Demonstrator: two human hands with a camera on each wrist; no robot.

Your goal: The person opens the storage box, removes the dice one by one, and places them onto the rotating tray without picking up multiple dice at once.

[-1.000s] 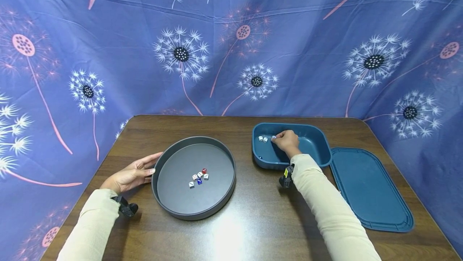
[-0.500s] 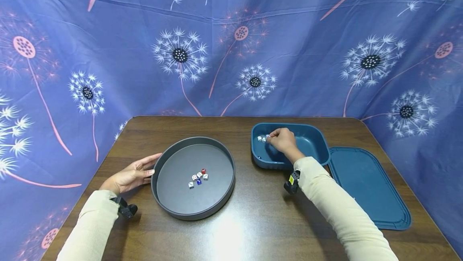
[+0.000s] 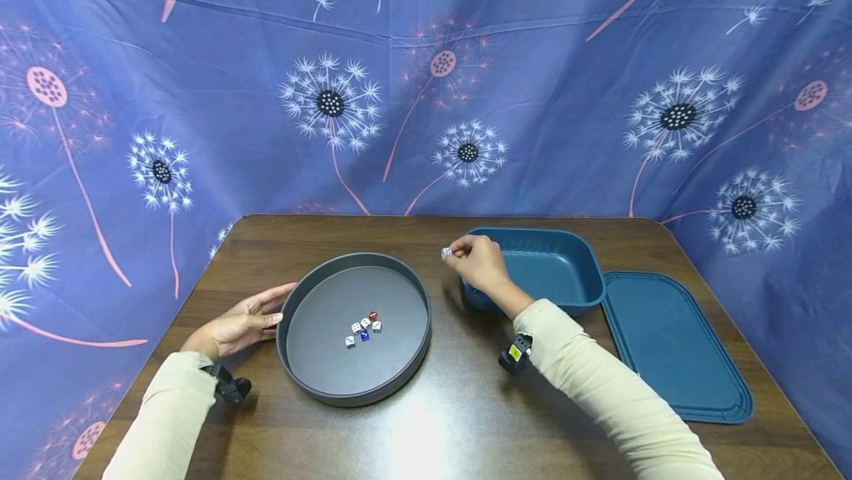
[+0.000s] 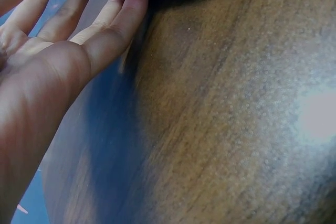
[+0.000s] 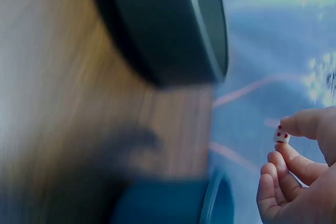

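Note:
My right hand (image 3: 481, 264) pinches a white die (image 3: 447, 251) between thumb and fingertip, just past the left wall of a blue plastic container (image 3: 552, 273). Red dots mark this die (image 5: 282, 135) in the right wrist view. A round dark grey pan (image 3: 319, 369) stands to the left. Inside it lie several dice: white ones such as the near white die (image 3: 350, 342), a blue die (image 3: 364, 335) and a red die (image 3: 373, 316). Against the pan's left side rests my left hand (image 3: 239, 322), fingers extended. My right hand and forearm hide the container's left part.
A flat blue lid (image 3: 679, 350) lies on the wooden table (image 3: 459, 421), right beside the container. Behind the table hangs a blue cloth (image 3: 399, 95) with a dandelion print. Wood surface separates pan and container.
My right hand has lifted out of the container and moved left, carrying the white die toward the pan. The left hand stays on the pan's side.

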